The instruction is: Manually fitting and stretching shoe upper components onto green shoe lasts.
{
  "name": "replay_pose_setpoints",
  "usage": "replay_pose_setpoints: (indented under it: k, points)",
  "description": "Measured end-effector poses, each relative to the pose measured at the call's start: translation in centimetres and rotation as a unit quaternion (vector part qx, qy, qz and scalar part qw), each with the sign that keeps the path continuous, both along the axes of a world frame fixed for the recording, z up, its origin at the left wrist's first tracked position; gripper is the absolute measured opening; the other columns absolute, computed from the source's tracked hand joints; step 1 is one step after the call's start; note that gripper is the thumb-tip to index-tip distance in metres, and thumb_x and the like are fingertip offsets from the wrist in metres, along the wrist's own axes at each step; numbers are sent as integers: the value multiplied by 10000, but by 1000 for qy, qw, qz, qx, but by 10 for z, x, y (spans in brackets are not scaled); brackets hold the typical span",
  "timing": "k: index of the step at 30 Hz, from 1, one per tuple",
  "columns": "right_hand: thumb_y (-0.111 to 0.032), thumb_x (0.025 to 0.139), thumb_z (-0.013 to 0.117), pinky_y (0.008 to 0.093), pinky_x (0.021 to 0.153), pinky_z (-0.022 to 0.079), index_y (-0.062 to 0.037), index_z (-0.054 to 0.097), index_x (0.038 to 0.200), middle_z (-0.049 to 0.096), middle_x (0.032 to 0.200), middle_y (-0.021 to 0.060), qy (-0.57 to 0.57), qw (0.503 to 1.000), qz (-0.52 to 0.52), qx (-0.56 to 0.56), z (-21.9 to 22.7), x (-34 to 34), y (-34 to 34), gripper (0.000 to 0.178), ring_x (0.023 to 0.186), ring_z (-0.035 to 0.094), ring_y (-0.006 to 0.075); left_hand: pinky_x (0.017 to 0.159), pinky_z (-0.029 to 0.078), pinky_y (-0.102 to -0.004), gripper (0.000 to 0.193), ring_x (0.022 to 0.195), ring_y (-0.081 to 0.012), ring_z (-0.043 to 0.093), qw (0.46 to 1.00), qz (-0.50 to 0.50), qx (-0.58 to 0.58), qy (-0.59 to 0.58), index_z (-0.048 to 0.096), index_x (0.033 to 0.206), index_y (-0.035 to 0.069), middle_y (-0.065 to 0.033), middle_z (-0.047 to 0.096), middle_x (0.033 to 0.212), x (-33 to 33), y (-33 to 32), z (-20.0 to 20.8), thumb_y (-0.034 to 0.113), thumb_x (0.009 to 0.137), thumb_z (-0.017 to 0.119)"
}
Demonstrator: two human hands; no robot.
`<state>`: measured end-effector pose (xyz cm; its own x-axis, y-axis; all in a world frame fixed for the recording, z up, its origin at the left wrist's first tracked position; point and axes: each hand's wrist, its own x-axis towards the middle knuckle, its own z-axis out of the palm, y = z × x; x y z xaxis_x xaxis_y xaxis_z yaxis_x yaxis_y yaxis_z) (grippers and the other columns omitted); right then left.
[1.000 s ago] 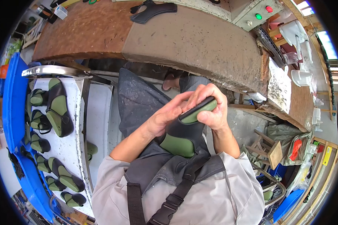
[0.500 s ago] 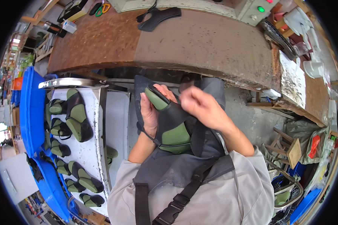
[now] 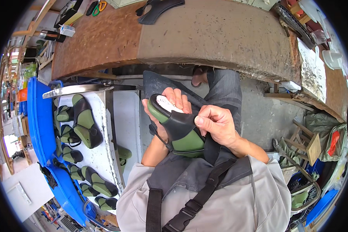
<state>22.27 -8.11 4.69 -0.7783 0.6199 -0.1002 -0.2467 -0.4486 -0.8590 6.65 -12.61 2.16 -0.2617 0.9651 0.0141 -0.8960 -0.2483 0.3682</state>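
Fingers of the right hand (image 3: 216, 125) pinch the black strap (image 3: 179, 124) on the green shoe (image 3: 178, 131); left hand (image 3: 170, 106) cups underneath, likely fitting it, tugging next.

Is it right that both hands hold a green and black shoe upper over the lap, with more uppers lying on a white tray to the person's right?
Not quite. In the head view the tray of uppers lies to the person's left. The rest holds: left hand and right hand hold the shoe upper over the lap.
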Motion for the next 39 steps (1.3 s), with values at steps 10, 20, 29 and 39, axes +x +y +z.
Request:
replay_pose_setpoints:
  k: [10, 20, 29, 39]
  points:
    - [-227, 904, 667, 201, 486, 340, -50, 569, 744, 531, 624, -27, -38, 989, 90, -107, 7, 2, 11, 258, 544, 451, 39, 604, 456, -328, 698, 643, -206, 509, 999, 10, 9, 39, 479, 792, 83, -57, 502, 736, 2, -7, -1, 775, 817, 393]
    - [-513, 603, 860, 468, 1078, 315, 6, 205, 1370, 347, 1368, 197, 29, 994, 86, -62, -14, -13, 19, 1134, 1315, 352, 330, 1065, 282, -472, 674, 1105, -289, 445, 994, 60, 50, 79, 500, 770, 86, -92, 492, 981, 13, 4, 10, 754, 803, 421]
    - [-431, 750, 791, 336, 1087, 256, -3, 192, 1431, 363, 1358, 156, 50, 966, 200, -154, 3, -11, 30, 1003, 1301, 343, 235, 1107, 302, -486, 689, 1267, -359, 418, 988, 78, 40, 125, 529, 806, 46, -148, 482, 1229, 17, -2, -1, 732, 760, 562]
    - [-432, 928, 572, 296, 939, 428, -27, 517, 1302, 615, 1118, 81, -135, 918, 367, 71, -51, 34, 57, 553, 1070, 552, 164, 781, 550, -424, 527, 898, -337, 662, 972, -75, 87, 205, 525, 1200, -27, -245, 615, 1102, -55, 16, -1, 308, 826, 687]
